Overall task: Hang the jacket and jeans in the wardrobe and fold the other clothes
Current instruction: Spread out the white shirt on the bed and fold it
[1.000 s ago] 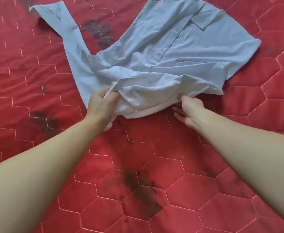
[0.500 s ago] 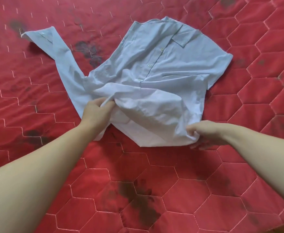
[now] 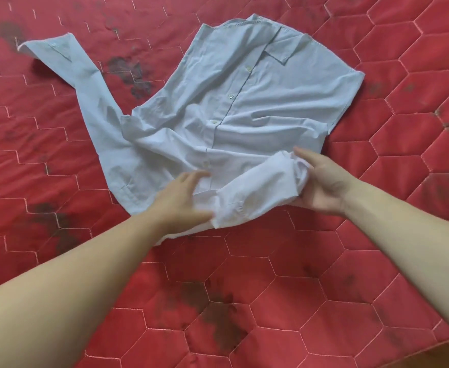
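Shirt (image 3: pixel 244 102) lay on red bed (image 3: pixel 351 288), folding barely begun; jacket & jeans not in view. Right hand (image 3: pixel 321 189) gripped bunched fabric, prob. a sleeve; left hand (image 3: pixel 180 205) lay flat on hem, fingers straight. Vs 0.5 s ago: left let go, right moved up.

Pale blue button-up shirt (image 3: pixel 244 102), front up, crumpled, lies spread on red quilted bed (image 3: pixel 377 261). Collar toward bed's far side; one long sleeve (image 3: pixel 90 102) trails off left. Near hem bunched, other sleeve rolled across it.
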